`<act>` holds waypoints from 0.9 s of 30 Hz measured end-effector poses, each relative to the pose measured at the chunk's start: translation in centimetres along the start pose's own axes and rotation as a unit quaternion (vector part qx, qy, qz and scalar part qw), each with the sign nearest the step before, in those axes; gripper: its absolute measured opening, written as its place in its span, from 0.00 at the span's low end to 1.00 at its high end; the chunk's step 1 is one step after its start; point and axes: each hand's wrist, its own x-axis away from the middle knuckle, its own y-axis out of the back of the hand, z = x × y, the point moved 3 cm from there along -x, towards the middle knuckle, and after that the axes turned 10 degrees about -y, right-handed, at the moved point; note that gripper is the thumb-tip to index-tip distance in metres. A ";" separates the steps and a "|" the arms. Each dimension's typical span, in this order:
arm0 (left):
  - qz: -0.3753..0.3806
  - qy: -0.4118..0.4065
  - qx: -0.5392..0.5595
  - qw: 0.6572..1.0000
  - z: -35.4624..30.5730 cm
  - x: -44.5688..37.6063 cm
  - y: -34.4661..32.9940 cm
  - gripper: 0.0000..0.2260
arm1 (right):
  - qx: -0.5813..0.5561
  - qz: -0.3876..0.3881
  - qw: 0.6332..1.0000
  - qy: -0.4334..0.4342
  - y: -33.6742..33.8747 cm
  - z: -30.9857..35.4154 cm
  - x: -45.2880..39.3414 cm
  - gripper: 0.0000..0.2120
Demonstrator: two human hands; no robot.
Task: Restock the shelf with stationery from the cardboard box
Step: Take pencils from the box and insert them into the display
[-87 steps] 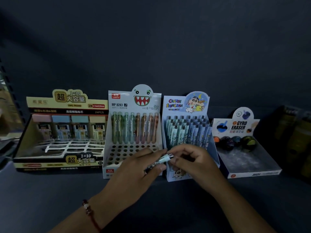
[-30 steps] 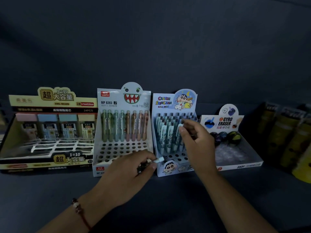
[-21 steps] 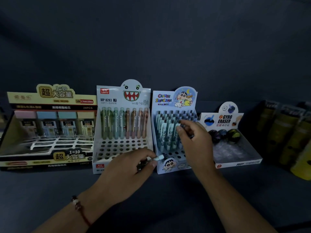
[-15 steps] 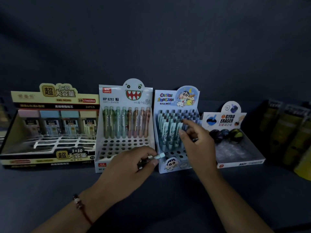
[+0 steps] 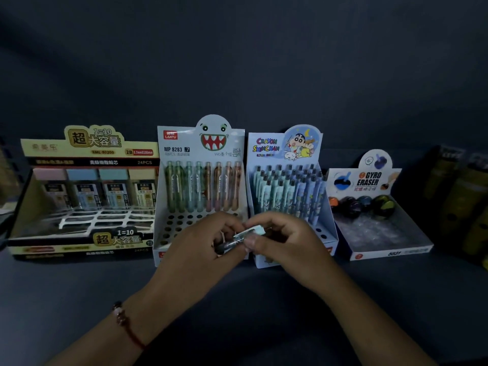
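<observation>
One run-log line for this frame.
left hand holds pens | right hand pinches one | Crayon Shinchan display behind

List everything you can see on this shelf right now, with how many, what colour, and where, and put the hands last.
lead refill display box: one, yellow and black, far left; four refill packs in back row
monster pencil display box: one, white, left of centre; eight green to brown pencils in back row
Crayon Shinchan pencil display box: one, light blue, centre; nearly full
gyro eraser display box: one, white, right; four dark erasers at back
yellow packages: several, far right, too dim to count
pencil: light blue, held between both hands
left hand: grips the pencil
right hand: pinches the pencil
</observation>
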 end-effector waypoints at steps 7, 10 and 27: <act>0.010 -0.015 -0.008 1.000 0.0 -0.1 -0.1 0.05 | -0.144 -0.048 0.988 -0.026 1.7 0.1 -0.3 0.06; 0.030 -0.041 -0.044 0.998 0.3 0.0 -0.2 0.10 | -0.222 -0.085 0.971 -0.024 2.8 0.0 -0.4 0.08; 0.224 -0.135 -0.237 0.936 0.2 0.7 -2.0 0.24 | -0.131 -0.263 0.953 0.073 4.9 -0.7 -0.3 0.12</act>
